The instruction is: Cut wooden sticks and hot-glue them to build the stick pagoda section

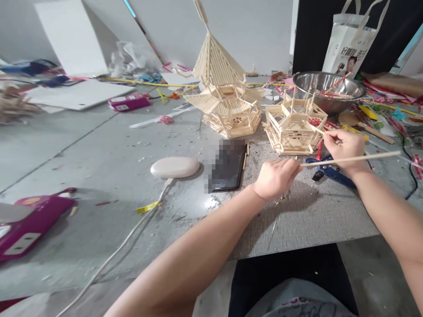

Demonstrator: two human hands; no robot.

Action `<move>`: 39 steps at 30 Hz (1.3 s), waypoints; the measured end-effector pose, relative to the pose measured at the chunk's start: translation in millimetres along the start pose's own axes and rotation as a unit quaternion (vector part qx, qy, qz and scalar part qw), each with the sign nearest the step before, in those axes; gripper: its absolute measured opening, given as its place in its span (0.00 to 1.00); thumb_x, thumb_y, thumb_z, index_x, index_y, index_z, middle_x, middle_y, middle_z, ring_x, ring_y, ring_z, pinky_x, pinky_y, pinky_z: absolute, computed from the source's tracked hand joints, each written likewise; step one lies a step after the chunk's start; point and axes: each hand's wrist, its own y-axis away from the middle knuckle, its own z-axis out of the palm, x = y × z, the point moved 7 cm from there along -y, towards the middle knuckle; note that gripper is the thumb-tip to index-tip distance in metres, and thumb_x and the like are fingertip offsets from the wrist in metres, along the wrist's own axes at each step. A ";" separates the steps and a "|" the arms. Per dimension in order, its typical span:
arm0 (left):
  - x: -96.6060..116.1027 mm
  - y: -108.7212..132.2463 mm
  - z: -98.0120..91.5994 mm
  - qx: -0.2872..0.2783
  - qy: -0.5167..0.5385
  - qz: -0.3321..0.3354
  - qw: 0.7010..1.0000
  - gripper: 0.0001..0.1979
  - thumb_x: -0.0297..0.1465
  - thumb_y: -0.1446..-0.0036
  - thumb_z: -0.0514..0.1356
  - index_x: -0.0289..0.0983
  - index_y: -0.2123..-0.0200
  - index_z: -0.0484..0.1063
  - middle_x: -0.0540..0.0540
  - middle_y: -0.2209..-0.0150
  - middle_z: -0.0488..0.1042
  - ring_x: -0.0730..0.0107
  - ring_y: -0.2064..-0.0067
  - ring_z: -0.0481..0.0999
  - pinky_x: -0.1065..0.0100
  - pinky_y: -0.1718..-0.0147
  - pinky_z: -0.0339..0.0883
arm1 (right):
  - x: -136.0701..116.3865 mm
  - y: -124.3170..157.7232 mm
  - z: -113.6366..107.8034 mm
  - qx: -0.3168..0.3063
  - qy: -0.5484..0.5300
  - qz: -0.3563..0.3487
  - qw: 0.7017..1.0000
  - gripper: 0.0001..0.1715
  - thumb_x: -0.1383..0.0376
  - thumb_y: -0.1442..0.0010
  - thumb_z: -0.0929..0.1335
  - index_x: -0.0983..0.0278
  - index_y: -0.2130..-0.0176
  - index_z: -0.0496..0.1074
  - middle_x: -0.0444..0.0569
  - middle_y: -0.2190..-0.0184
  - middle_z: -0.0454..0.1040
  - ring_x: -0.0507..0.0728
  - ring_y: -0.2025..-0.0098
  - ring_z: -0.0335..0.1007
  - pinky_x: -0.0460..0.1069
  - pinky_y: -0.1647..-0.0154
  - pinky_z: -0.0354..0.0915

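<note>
In my left hand [277, 177] the fingers are closed on a long thin wooden stick [366, 157], which reaches out to the right in front of my right wrist. My right hand [345, 146] pinches a short wooden stick [317, 130]; its tip overlaps the right side of a small six-sided stick frame [292, 125], and contact is unclear. Behind my right wrist lies a blue-handled hand tool [342, 177], partly hidden. Left of that frame stands a taller stick pavilion [231, 108] with a pointed roof.
A black phone [229, 165] and a white oval device [175, 167] with a cable lie left of my hands. Purple power strips [36, 224] are at the left. A steel bowl [346, 103] holding sticks and a white bag [346, 44] stand at the back right amid scraps.
</note>
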 end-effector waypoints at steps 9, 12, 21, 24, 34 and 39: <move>4.4 1.4 7.6 -0.044 0.013 0.034 0.998 0.19 0.33 0.36 0.39 0.35 0.72 0.64 0.49 0.80 0.69 0.77 0.79 0.67 0.72 0.80 0.57 | -16.9 -18.2 13.0 -0.015 0.188 -0.004 0.982 0.14 0.63 0.48 0.62 0.64 0.78 0.74 0.49 0.82 0.72 0.53 0.78 0.64 0.47 0.78 0.49; 6.8 1.4 6.5 -0.038 0.015 0.044 0.998 0.19 0.33 0.36 0.40 0.35 0.72 0.64 0.49 0.80 0.68 0.76 0.79 0.66 0.72 0.81 0.57 | -20.5 -19.6 15.0 -0.019 0.214 0.004 0.977 0.15 0.63 0.48 0.62 0.65 0.77 0.74 0.50 0.80 0.72 0.54 0.77 0.64 0.47 0.78 0.47; 7.0 0.8 9.8 -0.066 0.035 0.033 0.997 0.18 0.33 0.37 0.40 0.35 0.72 0.64 0.49 0.80 0.68 0.76 0.79 0.66 0.72 0.80 0.58 | -16.8 -18.5 18.5 -0.015 0.186 0.006 0.983 0.16 0.63 0.46 0.62 0.64 0.75 0.75 0.50 0.80 0.73 0.53 0.78 0.64 0.47 0.77 0.48; 7.3 0.9 10.0 -0.062 0.033 0.036 0.997 0.18 0.33 0.37 0.41 0.34 0.72 0.64 0.49 0.80 0.68 0.76 0.79 0.66 0.72 0.80 0.57 | -14.7 -16.9 18.8 -0.015 0.177 0.001 0.984 0.16 0.63 0.46 0.62 0.64 0.75 0.75 0.50 0.80 0.73 0.53 0.78 0.64 0.47 0.76 0.48; 7.7 2.3 11.3 -0.053 0.016 0.040 0.998 0.17 0.32 0.37 0.41 0.34 0.72 0.64 0.50 0.79 0.70 0.77 0.79 0.67 0.73 0.81 0.55 | -9.8 -12.7 24.7 -0.024 0.180 -0.024 0.983 0.20 0.60 0.43 0.60 0.64 0.74 0.76 0.50 0.81 0.73 0.54 0.78 0.65 0.48 0.76 0.50; 7.7 1.7 12.0 -0.052 0.011 0.041 0.998 0.17 0.32 0.37 0.41 0.35 0.72 0.64 0.50 0.79 0.70 0.77 0.79 0.67 0.73 0.81 0.55 | -9.7 -13.3 25.5 -0.034 0.178 -0.025 0.983 0.20 0.59 0.43 0.60 0.64 0.74 0.76 0.50 0.81 0.73 0.54 0.77 0.65 0.48 0.75 0.50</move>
